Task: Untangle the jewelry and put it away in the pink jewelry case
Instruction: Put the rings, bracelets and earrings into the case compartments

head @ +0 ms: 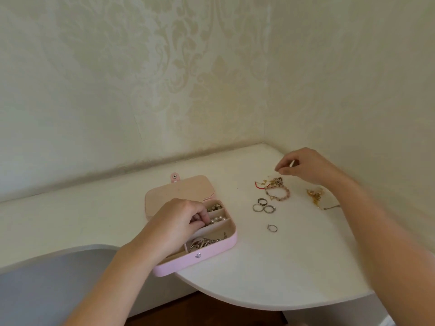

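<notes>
The pink jewelry case (216,249) lies open on the white table, its lid (181,191) folded back. Its compartments hold pearls (217,219), gold beads and silver chains (207,242). My left hand (179,222) is inside the case with fingers curled, pinching at something small beside the pearls. My right hand (303,165) hovers above the tangled pile of bracelets and chains (275,187), thumb and forefinger pinched together; whether they hold a fine chain is unclear. Three silver rings (263,205) lie below the tangle, and one more ring (272,228) sits apart.
A small gold tangle (314,195) with a thin chain lies under my right forearm. The table (259,267) fits a wallpapered corner and has a curved front edge. A grey surface (47,283) sits lower left, and dark wood floor (204,311) shows below.
</notes>
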